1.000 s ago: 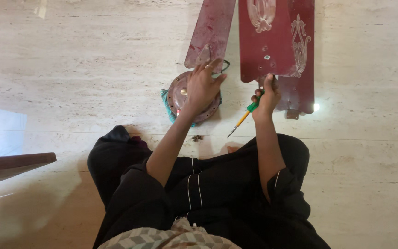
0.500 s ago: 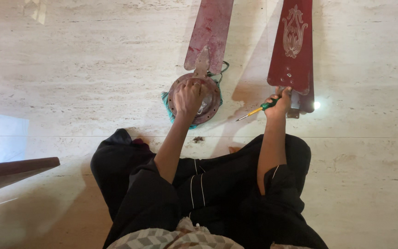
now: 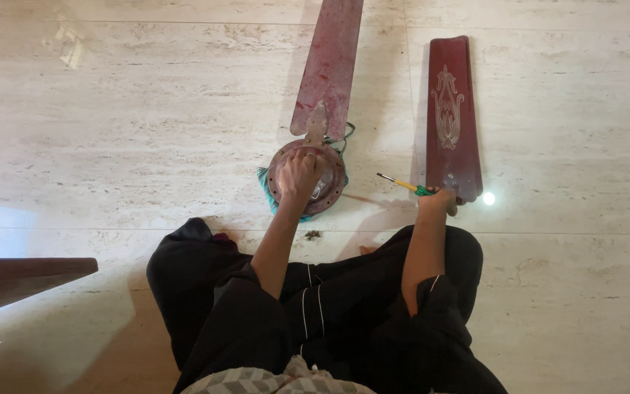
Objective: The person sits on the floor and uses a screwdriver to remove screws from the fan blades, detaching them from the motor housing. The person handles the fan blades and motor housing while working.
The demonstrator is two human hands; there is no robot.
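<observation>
2 dark red fan blades lie on the pale stone floor (image 3: 111, 131): 1 attached blade (image 3: 329, 66) is fixed to the round fan motor hub (image 3: 329, 191), and 1 loose blade (image 3: 452, 120) with a pale ornament lies apart to its right. The left hand (image 3: 299, 175) rests on top of the hub, its grip curled over the plate, with 1 bunch of teal wires (image 3: 265, 182) at the hub's left edge. The right hand (image 3: 435, 201) has its grip closed on 1 green-and-yellow screwdriver (image 3: 402, 184), tip pointing left, beside the loose blade's near end; 1 wooden plank (image 3: 23, 273) shows at far left.
</observation>
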